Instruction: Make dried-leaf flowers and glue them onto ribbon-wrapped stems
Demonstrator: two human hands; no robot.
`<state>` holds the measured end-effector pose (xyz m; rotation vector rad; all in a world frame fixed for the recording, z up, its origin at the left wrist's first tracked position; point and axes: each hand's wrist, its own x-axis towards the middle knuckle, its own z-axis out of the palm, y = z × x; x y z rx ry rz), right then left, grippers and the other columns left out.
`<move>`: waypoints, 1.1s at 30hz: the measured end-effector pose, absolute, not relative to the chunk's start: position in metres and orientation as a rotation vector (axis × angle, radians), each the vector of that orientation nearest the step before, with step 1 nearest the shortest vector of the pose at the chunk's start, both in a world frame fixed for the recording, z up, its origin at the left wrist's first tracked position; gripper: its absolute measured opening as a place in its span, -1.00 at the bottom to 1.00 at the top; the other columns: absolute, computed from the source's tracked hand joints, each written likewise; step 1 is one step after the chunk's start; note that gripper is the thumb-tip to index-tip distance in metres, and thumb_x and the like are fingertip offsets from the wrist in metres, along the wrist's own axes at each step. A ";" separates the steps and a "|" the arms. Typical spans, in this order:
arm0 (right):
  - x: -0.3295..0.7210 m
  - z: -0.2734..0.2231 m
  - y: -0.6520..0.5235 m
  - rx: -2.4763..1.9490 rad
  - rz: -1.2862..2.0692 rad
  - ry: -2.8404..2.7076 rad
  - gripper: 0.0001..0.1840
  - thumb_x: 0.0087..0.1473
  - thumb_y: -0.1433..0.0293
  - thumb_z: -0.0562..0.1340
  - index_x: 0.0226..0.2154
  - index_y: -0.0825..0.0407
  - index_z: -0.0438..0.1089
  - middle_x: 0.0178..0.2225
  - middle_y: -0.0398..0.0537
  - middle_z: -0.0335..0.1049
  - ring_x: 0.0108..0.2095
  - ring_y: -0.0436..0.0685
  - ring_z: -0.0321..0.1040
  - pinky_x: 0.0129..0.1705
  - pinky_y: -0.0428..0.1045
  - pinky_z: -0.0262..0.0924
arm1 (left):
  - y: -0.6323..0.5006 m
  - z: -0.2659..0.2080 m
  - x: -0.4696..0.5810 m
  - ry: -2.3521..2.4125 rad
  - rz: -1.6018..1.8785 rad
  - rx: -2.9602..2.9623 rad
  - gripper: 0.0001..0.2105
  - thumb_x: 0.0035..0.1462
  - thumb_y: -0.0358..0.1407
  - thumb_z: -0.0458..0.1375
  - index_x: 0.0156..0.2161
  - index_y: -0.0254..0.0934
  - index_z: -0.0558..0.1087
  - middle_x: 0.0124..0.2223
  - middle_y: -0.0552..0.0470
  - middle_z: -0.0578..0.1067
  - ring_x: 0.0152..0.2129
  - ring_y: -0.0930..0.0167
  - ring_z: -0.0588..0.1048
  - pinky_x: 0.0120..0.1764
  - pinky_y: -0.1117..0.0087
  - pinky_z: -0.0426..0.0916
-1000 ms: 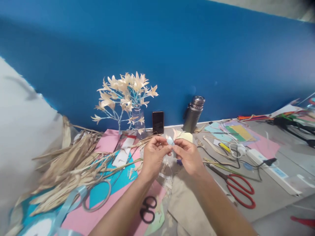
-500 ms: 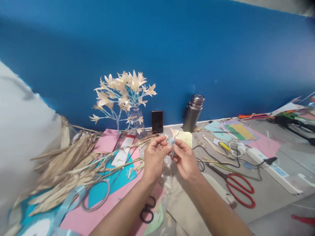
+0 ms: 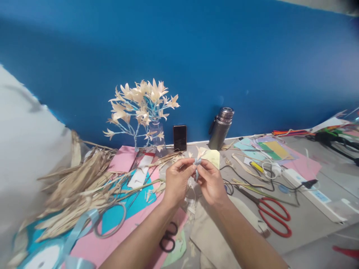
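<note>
Both hands meet over the middle of the table, around a small cream flower (image 3: pixel 201 152) that looks made of dried husk. Light blue ribbon (image 3: pixel 197 162) wraps its base. My left hand (image 3: pixel 178 176) pinches the ribbon between thumb and forefinger. From the other side, my right hand (image 3: pixel 211 180) grips the wrapped base, its fingers closed. The fingers partly hide the stem. Behind them, a clear bottle (image 3: pixel 157 139) holds a bunch of similar cream flowers (image 3: pixel 143 99) on blue-wrapped stems.
Dried husks (image 3: pixel 80 186) and a roll of blue ribbon (image 3: pixel 42 257) lie at left. Red-handled scissors (image 3: pixel 276 216), a white power strip (image 3: pixel 311 194) and cables are at right. A phone (image 3: pixel 180 138) and a steel flask (image 3: pixel 221 129) stand by the blue wall. Black-handled scissors (image 3: pixel 168 237) lie near my left forearm.
My left fingers have shifted slightly higher and the ribbon now lies across the flower's base. The view has moved a little; both hands stay in the same place.
</note>
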<state>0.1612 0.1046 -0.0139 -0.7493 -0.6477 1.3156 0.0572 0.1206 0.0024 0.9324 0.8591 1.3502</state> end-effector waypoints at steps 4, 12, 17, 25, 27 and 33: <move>0.161 -0.015 0.104 -0.776 1.257 -0.719 -0.70 -0.12 0.24 0.47 -0.31 0.03 0.54 -0.51 -0.14 0.42 -0.55 -0.05 0.20 -0.55 -0.13 0.01 | 0.120 0.006 0.057 0.935 1.401 1.017 -0.85 -0.11 -0.38 0.34 -0.33 -0.34 0.57 -0.49 0.11 0.50 -0.62 0.54 0.37 -0.49 0.49 0.32; 0.160 -0.025 0.104 -0.869 1.121 -0.814 -0.67 -0.04 0.24 0.43 -0.21 0.04 0.56 -0.47 -0.14 0.43 -0.58 -0.10 0.10 -0.56 -0.13 -0.03 | 0.119 0.003 0.055 1.083 1.589 1.346 -0.93 -0.02 -0.42 0.28 -0.39 -0.26 0.61 -0.35 0.02 0.55 -0.41 0.43 0.50 -0.41 0.48 0.37; 0.160 -0.027 0.103 -0.936 1.100 -0.822 -0.64 -0.05 0.22 0.43 -0.19 0.03 0.56 -0.50 -0.19 0.36 -0.59 -0.10 0.05 -0.55 -0.13 -0.03 | 0.118 -0.002 0.055 1.077 1.654 1.540 -0.88 0.07 -0.44 0.22 -0.37 -0.22 0.62 -0.34 0.02 0.51 -0.39 0.43 0.51 -0.50 0.52 0.36; 0.168 -0.031 0.107 -1.026 1.006 -0.818 -0.71 -0.04 0.15 0.42 -0.35 0.03 0.58 -0.47 -0.17 0.34 -0.54 -0.06 0.09 -0.53 -0.10 0.01 | 0.123 -0.011 0.053 1.051 1.747 1.942 -0.80 0.11 -0.56 0.16 -0.31 -0.25 0.59 -0.36 0.05 0.49 -0.42 0.49 0.48 -0.43 0.53 0.37; 0.170 -0.029 0.108 -1.038 0.988 -0.830 -0.71 -0.06 0.15 0.42 -0.41 0.04 0.56 -0.42 -0.15 0.35 -0.52 -0.05 0.11 -0.54 -0.10 0.01 | 0.123 -0.010 0.054 1.041 1.763 2.021 -0.80 0.11 -0.57 0.15 -0.32 -0.27 0.57 -0.37 0.06 0.48 -0.44 0.50 0.47 -0.42 0.53 0.36; 0.171 -0.019 0.108 -1.127 0.858 -0.922 -0.76 -0.02 0.20 0.36 -0.50 0.04 0.51 -0.36 -0.09 0.40 -0.45 0.02 0.21 -0.47 -0.07 0.09 | 0.120 -0.007 0.056 1.024 1.753 2.113 -0.79 0.09 -0.58 0.11 -0.35 -0.27 0.54 -0.41 0.06 0.47 -0.46 0.48 0.46 -0.39 0.49 0.37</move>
